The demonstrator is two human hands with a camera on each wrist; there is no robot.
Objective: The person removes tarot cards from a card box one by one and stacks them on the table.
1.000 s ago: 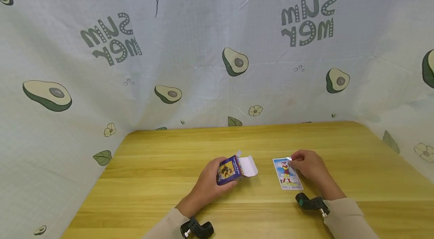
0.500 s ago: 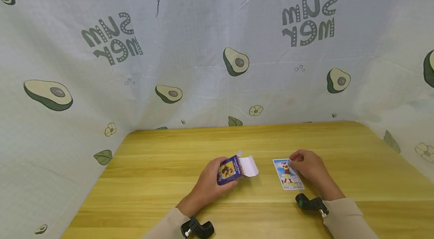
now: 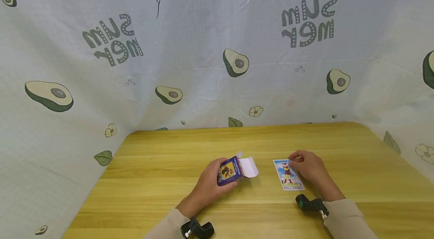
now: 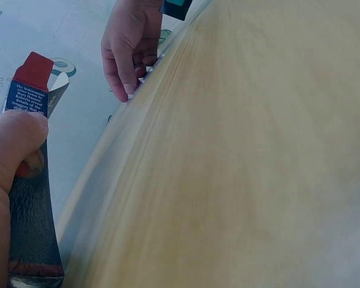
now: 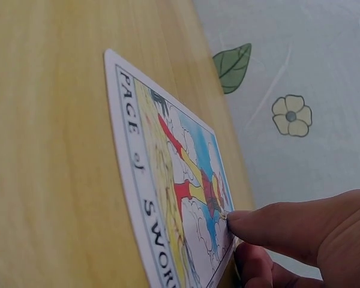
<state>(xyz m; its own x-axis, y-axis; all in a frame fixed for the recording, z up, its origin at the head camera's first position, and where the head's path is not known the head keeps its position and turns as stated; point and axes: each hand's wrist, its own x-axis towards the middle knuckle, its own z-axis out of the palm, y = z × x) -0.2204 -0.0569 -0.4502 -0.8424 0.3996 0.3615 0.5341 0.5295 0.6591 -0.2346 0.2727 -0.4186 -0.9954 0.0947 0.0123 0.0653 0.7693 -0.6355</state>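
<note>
My left hand (image 3: 207,182) grips a purple tarot card box (image 3: 229,171) around its sides, with the thumb along the near side. The box's white flap (image 3: 249,166) hangs open toward the right, and its narrow printed side (image 4: 31,198) faces the left wrist camera. To the right, my right hand (image 3: 309,165) pinches a tarot card (image 3: 288,178) near its upper right edge. Its thumb (image 5: 246,225) lies on the picture side, while the other fingers are curled at the card's edge, partly hidden. The card is face up and reads "Page of Swor…", the last letters cut off.
Both hands work over a yellow wooden table (image 3: 162,178). Behind it and along its sides hangs a pale cloth (image 3: 196,24) printed with avocados, leaves and flowers. Black wrist cameras (image 3: 198,227) sit at both cuffs.
Both hands keep their places and their holds. The card's lower end has shifted very slightly to the right; the box stays put.
</note>
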